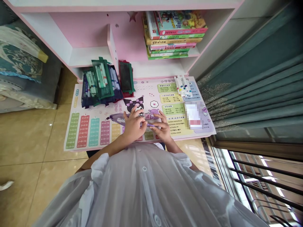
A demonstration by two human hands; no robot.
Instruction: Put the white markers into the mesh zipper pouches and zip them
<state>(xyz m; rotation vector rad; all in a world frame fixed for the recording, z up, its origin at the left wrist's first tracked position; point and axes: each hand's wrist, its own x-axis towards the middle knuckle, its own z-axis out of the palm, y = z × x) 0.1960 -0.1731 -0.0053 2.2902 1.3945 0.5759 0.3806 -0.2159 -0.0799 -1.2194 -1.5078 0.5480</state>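
A purple pencil pouch [117, 119] lies flat on the printed desk mat [94, 132] in front of me. My left hand [133, 123] rests on the pouch's right half with fingers curled, gripping it. My right hand [163, 126] is closed in a pinch at the pouch's right end, where a thin purple edge shows between the fingers. A pile of green, dark blue and red pouches [103, 83] filled with markers sits at the back left of the mat. Several loose white markers [182, 85] lie at the back right.
A pink and white shelf unit [113, 47] stands behind the desk with a stack of books [172, 34]. Green curtains [255, 82] hang to the right above a barred window. A tiled floor and bedding lie to the left.
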